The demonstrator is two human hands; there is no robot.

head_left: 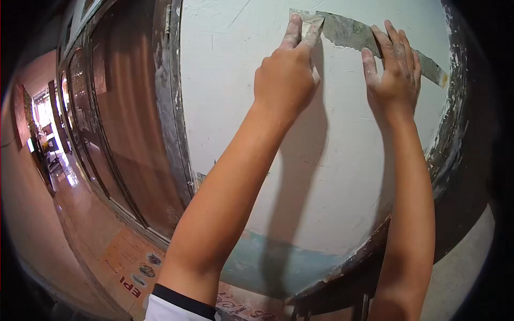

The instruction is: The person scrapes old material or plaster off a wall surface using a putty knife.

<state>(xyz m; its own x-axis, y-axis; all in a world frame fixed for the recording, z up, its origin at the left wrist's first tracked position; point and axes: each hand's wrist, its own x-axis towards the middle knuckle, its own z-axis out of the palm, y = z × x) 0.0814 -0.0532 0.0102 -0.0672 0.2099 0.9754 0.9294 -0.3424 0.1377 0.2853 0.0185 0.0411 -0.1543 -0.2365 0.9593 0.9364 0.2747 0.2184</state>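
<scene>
A long grey metal blade, smeared with putty, lies slanted against a white plastered wall near the top of the view. My left hand pinches the blade's left end between fingers and thumb. My right hand lies flat on the blade further right, its fingers spread and pressing it onto the wall. The blade's right tip sticks out past my right hand. Both forearms reach up from below and cast shadows on the wall.
A plaster-smeared door frame borders the wall on the left, beside brown door panels. Printed cardboard lies on the floor below. A shiny tiled corridor runs away at far left. A teal strip shows at the wall's base.
</scene>
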